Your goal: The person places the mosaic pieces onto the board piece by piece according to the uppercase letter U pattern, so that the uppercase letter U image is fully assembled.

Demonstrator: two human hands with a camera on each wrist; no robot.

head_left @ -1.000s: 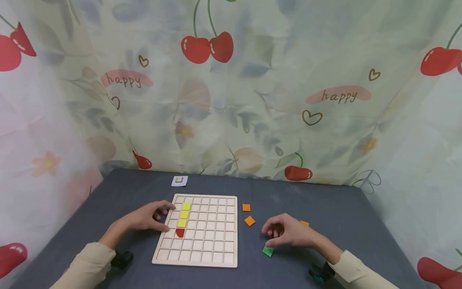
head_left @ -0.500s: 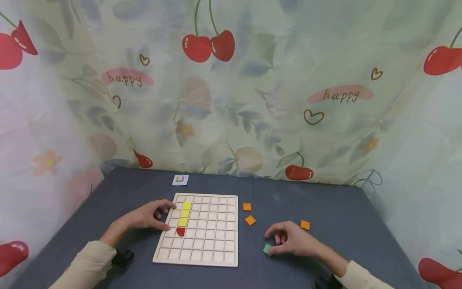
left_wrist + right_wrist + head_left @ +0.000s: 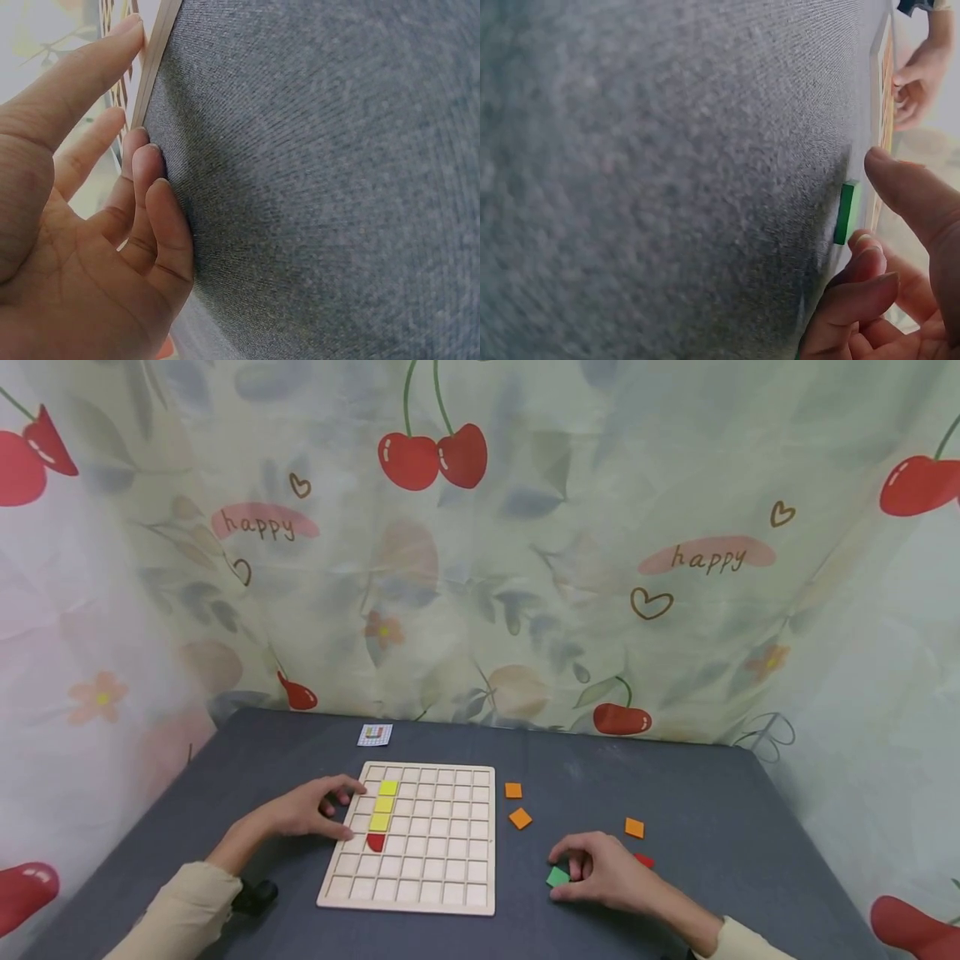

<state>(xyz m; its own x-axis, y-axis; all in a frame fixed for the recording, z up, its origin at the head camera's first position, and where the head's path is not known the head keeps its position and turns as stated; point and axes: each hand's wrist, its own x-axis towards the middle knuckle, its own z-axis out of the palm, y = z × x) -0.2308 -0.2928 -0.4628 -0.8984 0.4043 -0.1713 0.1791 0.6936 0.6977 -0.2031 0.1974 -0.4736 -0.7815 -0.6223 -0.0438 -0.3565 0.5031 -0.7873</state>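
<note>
On a dark table (image 3: 675,785), a gridded wooden board (image 3: 432,846) lies with a person's left hand (image 3: 306,808), loosely relaxed, touching its left edge; the right hand (image 3: 606,870), its thumb and fingers parted without a grip, frames a green tile (image 3: 557,877) lying between them.

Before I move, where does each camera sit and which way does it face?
Head: worn on the head, facing forward and down at the board; the left hand, right hand and both sleeves show.
Left wrist: worn there, looking across the left palm towards the board's edge and dark tabletop.
Right wrist: worn there, looking across the tabletop at the green tile; the right hand shows close, the left beyond.
Shared: head and right wrist both show the green tile.
</note>
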